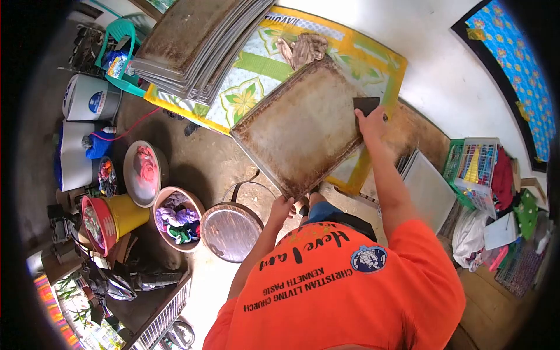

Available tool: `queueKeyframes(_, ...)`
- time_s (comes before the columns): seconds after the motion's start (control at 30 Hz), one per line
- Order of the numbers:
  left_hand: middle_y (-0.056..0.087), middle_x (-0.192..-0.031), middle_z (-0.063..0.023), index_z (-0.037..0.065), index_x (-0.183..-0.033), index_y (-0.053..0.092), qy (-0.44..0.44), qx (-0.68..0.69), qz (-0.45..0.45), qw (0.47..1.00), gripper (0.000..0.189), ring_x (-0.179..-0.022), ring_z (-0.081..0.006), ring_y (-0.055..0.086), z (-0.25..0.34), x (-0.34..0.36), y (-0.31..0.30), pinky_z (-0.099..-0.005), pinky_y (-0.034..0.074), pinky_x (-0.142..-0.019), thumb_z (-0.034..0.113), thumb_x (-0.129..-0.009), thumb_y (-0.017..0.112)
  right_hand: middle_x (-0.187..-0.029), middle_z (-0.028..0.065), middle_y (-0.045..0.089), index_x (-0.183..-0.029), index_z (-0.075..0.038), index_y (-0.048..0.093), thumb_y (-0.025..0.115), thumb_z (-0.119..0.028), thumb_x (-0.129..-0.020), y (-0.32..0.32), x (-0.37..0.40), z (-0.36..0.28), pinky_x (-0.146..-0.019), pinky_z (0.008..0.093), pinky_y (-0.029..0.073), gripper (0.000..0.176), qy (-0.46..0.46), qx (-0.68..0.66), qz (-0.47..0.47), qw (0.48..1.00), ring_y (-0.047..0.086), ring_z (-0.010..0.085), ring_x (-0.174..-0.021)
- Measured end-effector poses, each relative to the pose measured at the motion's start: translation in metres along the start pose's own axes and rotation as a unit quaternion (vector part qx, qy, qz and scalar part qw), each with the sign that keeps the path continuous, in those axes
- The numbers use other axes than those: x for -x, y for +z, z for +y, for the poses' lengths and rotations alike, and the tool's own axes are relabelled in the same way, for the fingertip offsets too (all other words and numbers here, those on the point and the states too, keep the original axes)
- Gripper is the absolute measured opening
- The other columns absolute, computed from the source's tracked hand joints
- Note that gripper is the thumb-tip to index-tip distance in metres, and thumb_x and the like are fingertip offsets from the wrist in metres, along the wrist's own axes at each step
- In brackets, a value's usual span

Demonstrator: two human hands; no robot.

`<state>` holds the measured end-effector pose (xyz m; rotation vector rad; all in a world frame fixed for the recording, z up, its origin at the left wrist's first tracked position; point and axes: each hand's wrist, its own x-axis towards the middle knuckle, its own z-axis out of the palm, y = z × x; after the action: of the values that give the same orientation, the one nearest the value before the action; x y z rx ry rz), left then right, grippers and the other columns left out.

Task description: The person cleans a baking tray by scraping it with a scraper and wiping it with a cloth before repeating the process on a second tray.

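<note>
A large rust-stained metal baking tray [300,128] lies tilted across the table, its near corner jutting past the edge toward my body. My left hand [283,209] grips that near corner, fingers closed on the rim. Over the tray's right side, my right hand [372,123] pinches a dark, flat, squarish piece [367,105]; I cannot tell its exact kind. A crumpled brown cloth [304,50] sits just beyond the tray's far edge. To the left on the same table rises a thick stack of similar metal trays [192,44].
A patterned plastic cover with yellow borders [242,99] drapes the table. More flat trays [430,186] lean at the right, near plastic crates [479,166]. On the floor at left are a round wooden stool [232,232], a basin of clothes [178,219], and a yellow bucket [129,217].
</note>
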<state>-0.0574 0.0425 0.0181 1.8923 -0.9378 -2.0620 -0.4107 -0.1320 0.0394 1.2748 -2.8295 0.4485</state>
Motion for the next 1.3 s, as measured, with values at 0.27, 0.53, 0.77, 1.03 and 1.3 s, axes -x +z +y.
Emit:
queueKeyframes(0.27,0.059,-0.068,-0.0052,0.004,-0.096,0.052,-0.004,-0.047,-0.015,0.999,0.024,-0.062,-0.0159,0.060,0.005,-0.001,-0.007,-0.0290,0.048,-0.052,0.027,-0.093,0.053,-0.113,0.0230,0.058,-0.124,0.002,0.037,0.068,-0.047,-0.077,-0.003,-0.085,-0.062,-0.084,0.0520,0.045,0.075,0.095,-0.086,-0.053,0.990,0.058,0.0391,-0.103)
queueKeyframes(0.53,0.060,-0.066,-0.0060,0.002,-0.086,0.056,0.027,-0.081,-0.017,0.996,0.027,-0.059,-0.0149,0.059,0.000,-0.006,-0.011,-0.0282,0.047,-0.051,0.028,-0.092,0.054,-0.097,0.0206,0.064,-0.113,0.000,0.041,0.072,-0.045,-0.073,0.045,0.060,-0.186,-0.081,0.0489,0.044,0.068,-0.281,-0.121,-0.193,0.932,0.062,0.0373,-0.091)
queueKeyframes(0.77,0.064,-0.067,-0.0168,-0.005,-0.081,0.057,0.077,-0.168,0.041,0.982,0.034,-0.070,-0.0307,0.065,-0.017,-0.018,-0.009,-0.0414,0.049,-0.066,0.030,-0.084,0.058,-0.101,0.0183,0.061,-0.111,-0.003,0.041,0.071,-0.044,-0.075,0.044,0.100,-0.217,-0.085,0.0525,0.039,0.062,-0.198,-0.133,-0.208,0.949,0.064,0.0340,-0.081)
queueKeyframes(1.03,0.062,-0.064,-0.0164,-0.005,-0.076,0.054,0.094,-0.011,0.045,0.995,0.032,-0.060,-0.0264,0.065,-0.016,-0.008,0.001,-0.0373,0.049,-0.057,0.025,-0.085,0.060,-0.094,0.0196,0.062,-0.112,-0.002,0.044,0.072,-0.041,-0.075,0.037,0.104,-0.165,-0.076,0.0476,0.048,0.061,-0.228,-0.140,-0.193,0.944,0.063,0.0366,-0.080)
queueKeyframes(1.3,0.058,-0.064,-0.0069,-0.002,-0.089,0.057,0.086,-0.008,0.018,0.996,0.023,-0.054,-0.0138,0.057,-0.019,-0.014,0.001,-0.0272,0.044,-0.047,0.021,-0.090,0.054,-0.102,0.0239,0.059,-0.113,0.000,0.043,0.073,-0.042,-0.072,0.006,0.218,-0.163,-0.084,0.0505,0.042,0.066,-0.373,-0.117,-0.239,0.889,0.060,0.0407,-0.091)
